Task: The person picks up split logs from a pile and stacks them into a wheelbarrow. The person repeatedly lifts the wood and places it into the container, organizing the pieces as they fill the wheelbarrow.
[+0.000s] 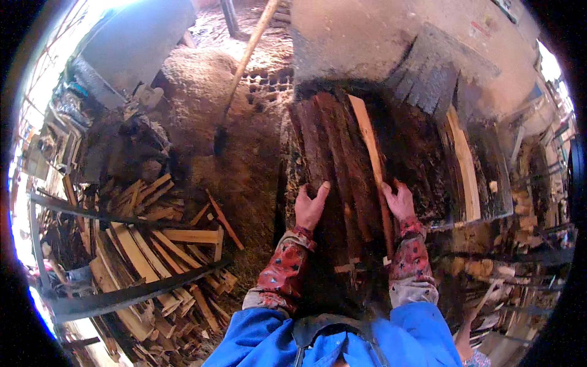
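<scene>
Seen from the head camera: dim, fisheye-bent at the rim, right edge lost in shadow and clutter. Held a bundle of dark, rough bark-faced wooden slabs (339,165), long and narrow, leaning away toward a sooty opening. Left hand (310,205) spread wide, flat on the bundle's left edge; right hand (400,200) curled over its right edge, beside a paler split strip (370,144). Lower ends of the slabs hidden behind red patterned sleeves and blue garment. Lay scattered at left on the sawdust floor (244,165): pale offcut sticks (159,244), angular, splintery. Stood a long wooden handle (247,55), top cut off.
</scene>
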`<state>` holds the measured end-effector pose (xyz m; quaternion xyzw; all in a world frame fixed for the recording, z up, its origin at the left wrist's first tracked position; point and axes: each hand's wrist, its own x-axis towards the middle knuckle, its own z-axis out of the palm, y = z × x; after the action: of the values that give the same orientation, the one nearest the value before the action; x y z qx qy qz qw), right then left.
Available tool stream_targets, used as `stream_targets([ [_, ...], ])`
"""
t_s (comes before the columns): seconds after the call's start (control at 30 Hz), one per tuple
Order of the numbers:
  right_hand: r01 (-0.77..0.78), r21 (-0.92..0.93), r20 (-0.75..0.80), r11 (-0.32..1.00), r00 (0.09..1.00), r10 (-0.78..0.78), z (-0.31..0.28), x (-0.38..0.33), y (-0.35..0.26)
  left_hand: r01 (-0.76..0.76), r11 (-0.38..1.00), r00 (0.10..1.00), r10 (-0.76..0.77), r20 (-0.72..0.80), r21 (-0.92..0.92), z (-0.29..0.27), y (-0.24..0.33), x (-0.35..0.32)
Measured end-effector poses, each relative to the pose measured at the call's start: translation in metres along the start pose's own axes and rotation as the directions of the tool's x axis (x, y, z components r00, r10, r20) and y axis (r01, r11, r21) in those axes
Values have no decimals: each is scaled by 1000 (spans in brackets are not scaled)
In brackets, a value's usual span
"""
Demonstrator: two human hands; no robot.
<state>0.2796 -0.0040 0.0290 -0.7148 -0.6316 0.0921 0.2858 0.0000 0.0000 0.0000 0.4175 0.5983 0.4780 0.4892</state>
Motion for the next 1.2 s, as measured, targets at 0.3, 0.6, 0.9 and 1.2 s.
stream_targets([
  [0.3, 59, 80, 19, 995, 998, -61, 11, -15, -19, 35, 996, 999, -33, 38, -80, -14, 23, -17],
  [0.6, 202, 142, -86, 969, 978, -191, 31, -108, -31, 253, 952, 966, -240, 92, -174, -70, 25, -101],
  [0.9, -92, 428, 225, 899, 974, -7, 22, -149, -48, 570, 599, 815, -500, 293, -563, -83, 13, -162],
  [1.2, -210, 305, 292, 929, 949, 118, 30, -156, -46, 623, 551, 782, -428, 453, -555, -94, -18, -152],
])
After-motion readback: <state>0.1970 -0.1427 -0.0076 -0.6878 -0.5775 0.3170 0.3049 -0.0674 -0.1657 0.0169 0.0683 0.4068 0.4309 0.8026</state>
